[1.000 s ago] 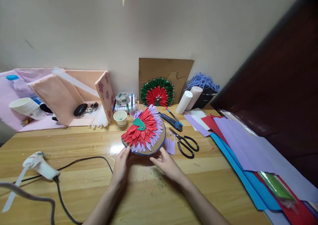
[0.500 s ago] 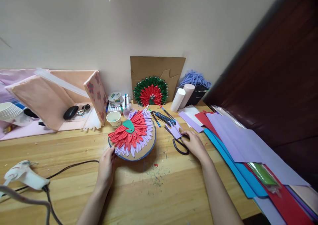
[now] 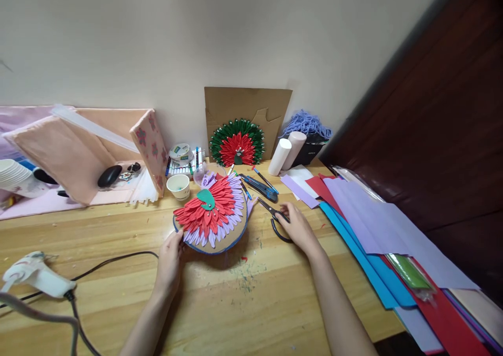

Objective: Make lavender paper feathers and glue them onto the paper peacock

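Petal disc (image 3: 220, 207) – lower-L rim in L grip (image 3: 170, 255); R grip (image 3: 297, 226) @ scissors (image 3: 271, 209).

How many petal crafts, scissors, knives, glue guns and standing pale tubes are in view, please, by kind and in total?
Petal crafts: 2, the held round craft and the red-green craft
Scissors: 1 pair
Knife: 1
Glue gun: 1
Pale tubes: 2, the front tube and the rear tube
Total: 7
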Available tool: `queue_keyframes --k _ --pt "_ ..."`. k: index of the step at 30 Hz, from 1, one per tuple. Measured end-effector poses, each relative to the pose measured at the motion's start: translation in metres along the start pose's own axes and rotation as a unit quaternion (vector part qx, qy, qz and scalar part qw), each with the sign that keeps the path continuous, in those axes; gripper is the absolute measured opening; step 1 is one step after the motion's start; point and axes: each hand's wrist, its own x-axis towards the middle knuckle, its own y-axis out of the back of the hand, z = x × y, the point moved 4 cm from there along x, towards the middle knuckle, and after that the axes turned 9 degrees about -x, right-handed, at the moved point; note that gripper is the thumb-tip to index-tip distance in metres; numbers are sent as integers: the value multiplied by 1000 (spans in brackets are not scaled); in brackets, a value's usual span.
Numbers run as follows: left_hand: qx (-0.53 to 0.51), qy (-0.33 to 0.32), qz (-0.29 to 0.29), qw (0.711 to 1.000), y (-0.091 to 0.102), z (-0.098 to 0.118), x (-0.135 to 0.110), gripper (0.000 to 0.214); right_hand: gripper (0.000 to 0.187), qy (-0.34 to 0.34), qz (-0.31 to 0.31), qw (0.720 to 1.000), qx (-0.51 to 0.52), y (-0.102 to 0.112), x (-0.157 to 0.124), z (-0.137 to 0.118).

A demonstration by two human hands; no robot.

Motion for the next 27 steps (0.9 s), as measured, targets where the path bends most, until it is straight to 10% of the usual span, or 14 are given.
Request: queue_keyframes --k 7,13,17,21,27 --pt "21 7 -16 1000 -1 0 -3 36 27 -63 -62 990 -108 -2 -5 11" --pt "35 10 14 999 7 3 2 38 21 -156 0 976 152 15 -9 22" --pt "53 -6 5 999 8 3 2 35 43 -134 -44 842 521 7 -10 -5" --pt "64 2 -16 998 2 2 -2 35 69 -95 -176 755 624 -17 -18 -49" --pt "68 33 -34 997 -6 -4 -6 38 83 -72 -194 812 546 -45 -29 -65"
